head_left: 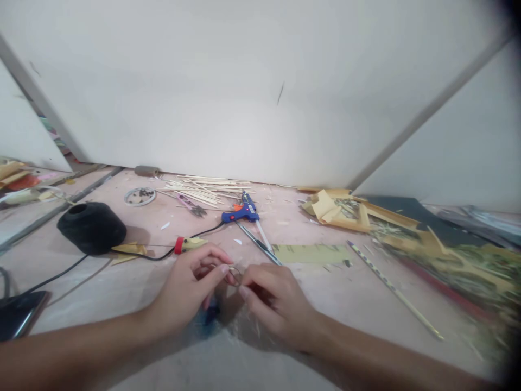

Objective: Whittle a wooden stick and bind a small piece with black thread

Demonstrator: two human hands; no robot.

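Soft, even light falls from above, bright on the far wall (252, 81). Faint shadows lie under things on the surface (345, 293). Edges curve and blur; the right corners darken.

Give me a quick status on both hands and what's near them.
Left hand and right hand together pinch a small ring. Blue glue gun and metal blade tool lie just beyond.

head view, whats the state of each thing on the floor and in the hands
left hand: pinching a small ring
right hand: fingertips closed on the same ring
ring: held between both hands, above the floor
glue gun: lying on its side, cord attached
black yarn ball: resting on the floor, untouched
wooden sticks: scattered loose by the wall
phone: lying flat, screen dark
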